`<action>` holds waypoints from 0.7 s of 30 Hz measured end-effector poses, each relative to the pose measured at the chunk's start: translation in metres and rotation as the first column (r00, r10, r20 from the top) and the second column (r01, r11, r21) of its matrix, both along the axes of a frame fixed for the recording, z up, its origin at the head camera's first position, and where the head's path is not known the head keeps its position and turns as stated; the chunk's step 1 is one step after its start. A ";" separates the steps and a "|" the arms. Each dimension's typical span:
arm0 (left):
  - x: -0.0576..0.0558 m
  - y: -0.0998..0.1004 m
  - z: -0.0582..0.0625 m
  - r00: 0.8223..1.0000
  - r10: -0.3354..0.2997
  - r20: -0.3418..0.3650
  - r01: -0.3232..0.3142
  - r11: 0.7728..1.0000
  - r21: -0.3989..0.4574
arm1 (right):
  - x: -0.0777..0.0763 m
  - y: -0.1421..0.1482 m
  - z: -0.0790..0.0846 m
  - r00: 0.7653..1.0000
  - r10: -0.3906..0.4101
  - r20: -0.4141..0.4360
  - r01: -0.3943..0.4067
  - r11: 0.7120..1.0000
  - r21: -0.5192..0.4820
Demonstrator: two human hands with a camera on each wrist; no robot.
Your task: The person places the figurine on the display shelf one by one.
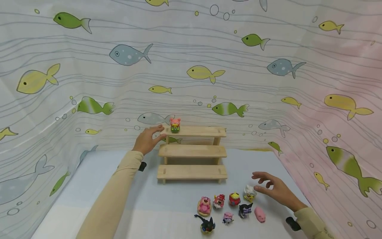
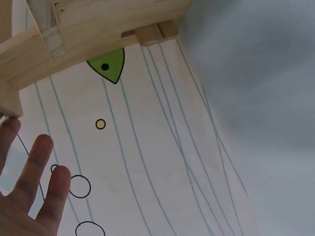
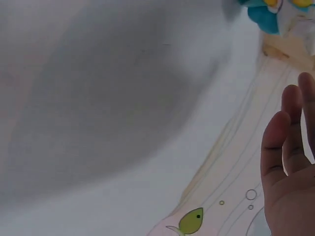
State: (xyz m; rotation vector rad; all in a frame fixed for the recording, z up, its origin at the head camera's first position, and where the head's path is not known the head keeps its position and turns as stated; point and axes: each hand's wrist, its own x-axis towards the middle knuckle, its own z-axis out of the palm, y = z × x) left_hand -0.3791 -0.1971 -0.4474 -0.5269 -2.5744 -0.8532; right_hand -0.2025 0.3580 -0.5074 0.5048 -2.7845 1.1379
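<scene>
A three-step wooden shelf [image 1: 192, 151] stands on the table. My left hand [image 1: 147, 140] is at the left end of its top step, fingertips right at the edge. In the left wrist view the fingers [image 2: 35, 162] are spread and fairly straight, close to the wood. Near that end of the top step sits a pink figurine with a green base [image 1: 175, 125]. My right hand [image 1: 279, 191] hovers just right of a white-topped figurine [image 1: 249, 193], fingers loosely bent and nothing held. Part of a white and teal figurine [image 3: 270, 17] shows at the top of the right wrist view.
In front of the shelf stand several small figurines, among them a pink bear [image 1: 204, 205], a red one with a yellow top [image 1: 234, 199], a black one with a long tail [image 1: 207, 225] and a plain pink one [image 1: 260, 214]. Fish-printed cloth [image 1: 179, 43] encloses the table.
</scene>
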 end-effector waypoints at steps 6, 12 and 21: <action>0.002 0.000 0.002 1.000 0.005 0.003 -0.005 1.000 0.008 | 0.003 0.006 -0.013 0.995 -0.006 0.099 0.009 1.000 -0.028; 0.001 0.001 0.003 1.000 -0.003 -0.005 0.003 1.000 0.006 | 0.006 0.008 -0.016 0.981 0.045 0.188 -0.035 0.998 -0.056; 0.000 -0.002 -0.001 1.000 -0.007 -0.017 0.007 1.000 0.006 | 0.004 0.004 -0.022 0.973 0.119 0.196 -0.106 0.992 -0.073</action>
